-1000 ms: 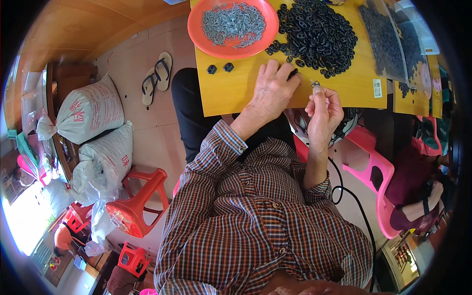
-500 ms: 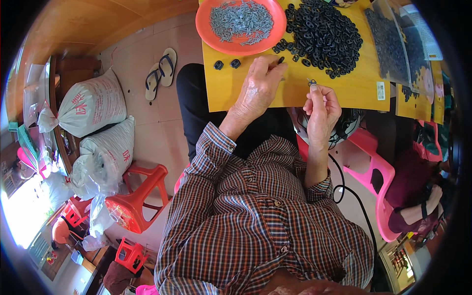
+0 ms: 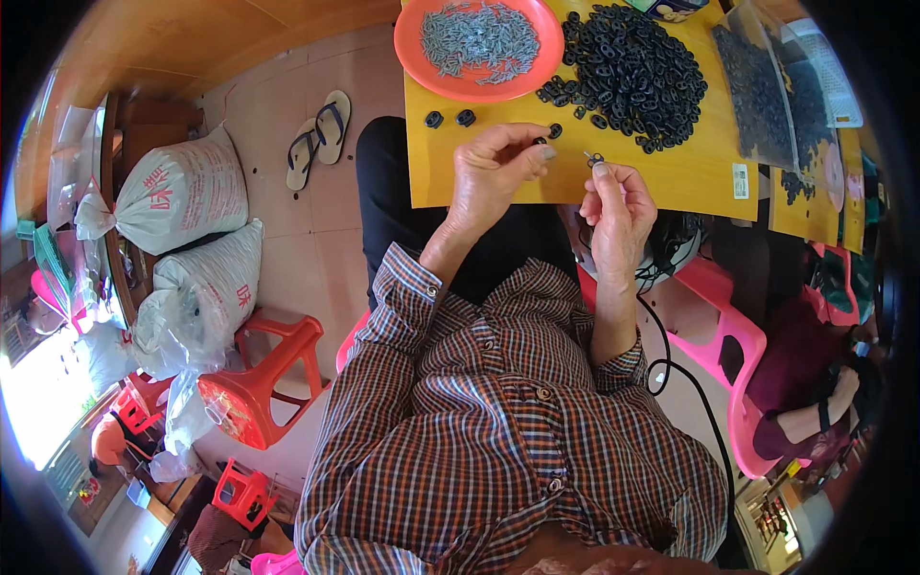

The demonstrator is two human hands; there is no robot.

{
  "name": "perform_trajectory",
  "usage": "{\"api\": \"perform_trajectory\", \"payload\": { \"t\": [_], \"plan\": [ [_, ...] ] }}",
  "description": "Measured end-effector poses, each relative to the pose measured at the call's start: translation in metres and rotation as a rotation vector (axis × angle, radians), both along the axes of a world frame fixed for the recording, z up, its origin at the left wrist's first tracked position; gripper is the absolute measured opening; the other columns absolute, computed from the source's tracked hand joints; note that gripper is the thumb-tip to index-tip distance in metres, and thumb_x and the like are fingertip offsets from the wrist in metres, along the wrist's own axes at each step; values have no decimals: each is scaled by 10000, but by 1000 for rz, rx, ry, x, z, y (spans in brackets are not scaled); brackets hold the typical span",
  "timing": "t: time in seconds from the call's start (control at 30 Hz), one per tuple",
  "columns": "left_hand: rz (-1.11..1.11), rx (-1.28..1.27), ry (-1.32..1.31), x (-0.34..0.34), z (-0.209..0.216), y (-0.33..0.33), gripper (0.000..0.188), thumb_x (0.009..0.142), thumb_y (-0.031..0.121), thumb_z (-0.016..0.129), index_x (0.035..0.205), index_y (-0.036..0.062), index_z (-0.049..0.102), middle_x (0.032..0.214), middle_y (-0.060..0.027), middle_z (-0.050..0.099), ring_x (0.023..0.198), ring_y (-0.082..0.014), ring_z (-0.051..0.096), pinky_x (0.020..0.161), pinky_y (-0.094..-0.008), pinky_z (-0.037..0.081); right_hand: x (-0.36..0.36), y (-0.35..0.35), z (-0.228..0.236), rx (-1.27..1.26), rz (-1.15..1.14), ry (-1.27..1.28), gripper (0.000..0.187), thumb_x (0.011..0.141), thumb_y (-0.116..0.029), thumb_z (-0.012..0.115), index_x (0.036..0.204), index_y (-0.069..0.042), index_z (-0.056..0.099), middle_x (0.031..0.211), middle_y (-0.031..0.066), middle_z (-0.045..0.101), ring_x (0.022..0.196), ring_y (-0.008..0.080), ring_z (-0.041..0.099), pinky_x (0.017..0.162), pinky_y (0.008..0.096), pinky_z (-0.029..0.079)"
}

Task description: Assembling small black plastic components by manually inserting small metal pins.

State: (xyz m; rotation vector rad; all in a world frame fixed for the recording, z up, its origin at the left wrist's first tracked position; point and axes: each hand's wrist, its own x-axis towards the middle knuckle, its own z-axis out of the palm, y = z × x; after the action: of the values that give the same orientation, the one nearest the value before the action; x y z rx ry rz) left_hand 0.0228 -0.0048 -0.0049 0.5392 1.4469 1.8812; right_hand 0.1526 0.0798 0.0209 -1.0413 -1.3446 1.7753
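Observation:
My left hand [image 3: 491, 177] is raised over the yellow table's near edge, its thumb and forefinger pinching a small black oval piece [image 3: 540, 142]. Just beyond those fingertips is another black piece [image 3: 556, 129]. Close by on the right, my right hand [image 3: 619, 206] pinches a small grey screw [image 3: 589, 154] with a dark ring-shaped bit at it, details too small to make out. An orange-red plate [image 3: 407, 59] full of grey screws [image 3: 479, 43] stands beyond my left hand. A heap of black oval pieces [image 3: 637, 77] lies beside it. Two black pieces [image 3: 450, 119] sit apart at the left.
Clear plastic containers [image 3: 757, 86] of black pieces stand at the table's right. Below are a red stool [image 3: 254, 383], white sacks [image 3: 182, 196], sandals [image 3: 316, 144] and a black cable [image 3: 704, 412]. Another person's arm [image 3: 815, 412] shows by a pink chair [image 3: 743, 355] at right.
My left hand has drawn back slightly from near the plate and heap, now showing a black piece at its fingertips. My right hand has shifted slightly left, still pinching the screw.

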Motion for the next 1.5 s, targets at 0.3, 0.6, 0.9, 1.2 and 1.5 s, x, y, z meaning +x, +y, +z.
{"api": "perform_trajectory", "payload": {
  "t": [0.3, 0.6, 0.9, 1.2, 1.5],
  "plan": [
    [-132, 162, -162, 2, 6, -13, 319, 841, -31, 654, 1158, -11, 628, 864, -48, 630, 748, -119, 642, 687, -241, 559, -8, -13, 14, -48, 62, 74, 116, 894, -132, 616, 847, -27, 603, 704, 23, 593, 477, 53, 473, 424, 168, 320],
    [-161, 270, -364, 0, 4, -24, 326, 874, -23, 610, 1200, -12, 596, 925, -75, 631, 796, -146, 655, 739, -280, 577, -12, -23, 19, 19, 137, 57, 122, 894, -136, 619, 848, -25, 599, 691, 23, 585, 486, 55, 472, 432, 167, 325],
    [-196, 330, -467, -4, 7, -32, 322, 910, -4, 564, 1232, -4, 573, 1041, -142, 650, 848, -171, 665, 782, -328, 579, -19, -30, 30, 86, 171, 49, 122, 900, -126, 610, 852, -17, 581, 709, 20, 584, 507, 52, 476, 447, 171, 335],
    [-244, 506, -613, -11, -3, -34, 331, 940, 50, 533, 1268, 7, 545, 1077, -152, 642, 848, -172, 665, 785, -321, 559, -27, -38, 36, 200, 183, -45, 104, 905, -108, 596, 869, -11, 585, 712, 23, 589, 493, 46, 480, 443, 170, 336],
    [-245, 634, -715, -18, -9, -31, 337, 947, 61, 522, 1284, 54, 543, 1120, -170, 627, 852, -186, 662, 766, -310, 553, -35, -36, 37, 201, 198, -48, 103, 901, -113, 606, 870, -17, 585, 705, 19, 585, 494, 46, 482, 442, 171, 334]
  ]
}}
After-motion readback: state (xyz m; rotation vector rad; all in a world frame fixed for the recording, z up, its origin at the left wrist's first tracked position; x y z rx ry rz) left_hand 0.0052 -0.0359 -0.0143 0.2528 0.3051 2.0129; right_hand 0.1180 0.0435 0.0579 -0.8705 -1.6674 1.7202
